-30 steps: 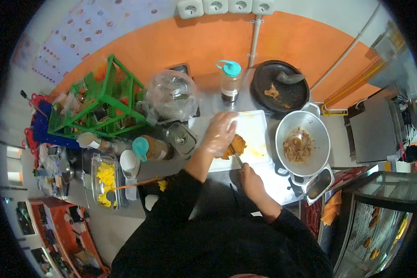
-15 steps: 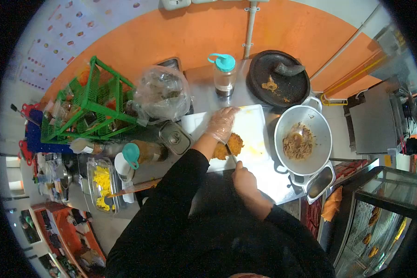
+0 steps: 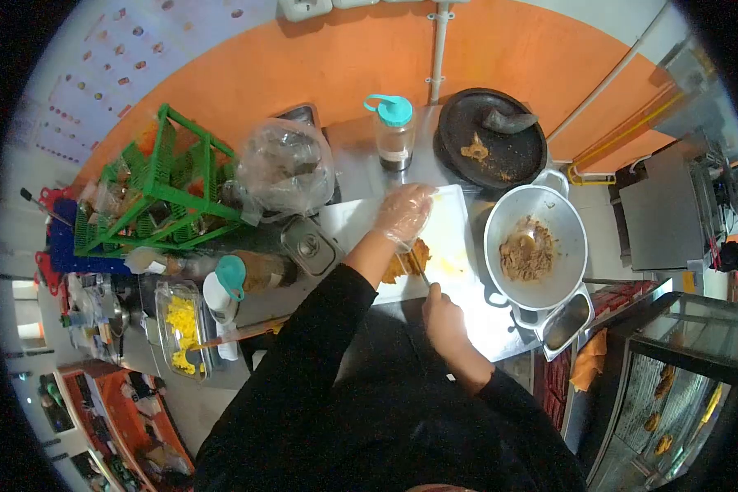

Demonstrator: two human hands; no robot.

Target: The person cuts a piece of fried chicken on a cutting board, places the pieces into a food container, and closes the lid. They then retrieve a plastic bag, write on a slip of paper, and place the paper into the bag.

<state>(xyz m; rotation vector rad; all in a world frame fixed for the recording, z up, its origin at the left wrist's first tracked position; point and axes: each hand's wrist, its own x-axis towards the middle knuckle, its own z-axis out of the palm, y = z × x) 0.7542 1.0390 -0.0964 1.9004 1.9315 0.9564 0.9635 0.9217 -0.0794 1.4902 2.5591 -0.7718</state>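
My left hand [image 3: 402, 215], in a clear plastic glove, presses down on a golden fried piece of food [image 3: 408, 261] lying on the white cutting board [image 3: 451, 230]. My right hand [image 3: 443, 316] grips a knife [image 3: 422, 275] whose blade runs up into the fried piece, just below the gloved fingers. Most of the blade is hidden by the food and my hand. Yellow crumbs lie on the board to the right of the food.
A metal wok [image 3: 535, 254] with brown shredded filling sits right of the board. Behind are a black stone mortar [image 3: 490, 148], a teal-capped jar [image 3: 394, 135], a plastic bag [image 3: 287, 168] and a green rack [image 3: 160, 193]. A dish of yellow pieces [image 3: 180, 328] stands left.
My gloved left hand has shifted slightly right and up over the fried piece. My right hand with the knife has moved up closer to the food.
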